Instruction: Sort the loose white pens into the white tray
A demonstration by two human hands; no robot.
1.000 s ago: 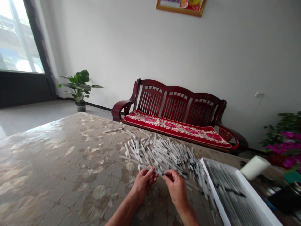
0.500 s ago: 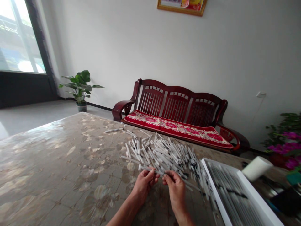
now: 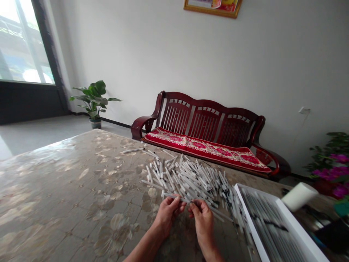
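Observation:
A large pile of white pens [image 3: 191,178] lies spread on the patterned table [image 3: 68,193]. My left hand [image 3: 167,213] pinches one white pen [image 3: 174,197] at the near edge of the pile. My right hand [image 3: 203,218] is closed on the other end of the same pen, fingertips almost meeting those of the left. A white box [image 3: 275,225] holding rows of pens lies just right of my right hand.
A white cylinder [image 3: 298,196] lies beyond the box. A lone pen [image 3: 133,150] lies at the table's far side. Behind the table stand a red wooden bench [image 3: 207,134], a potted plant [image 3: 94,100] by the window, and purple flowers [image 3: 332,174] at right.
My hands have drawn slightly closer together on the pen and sit a little lower in view; the view has shifted slightly. The pile and box stay put.

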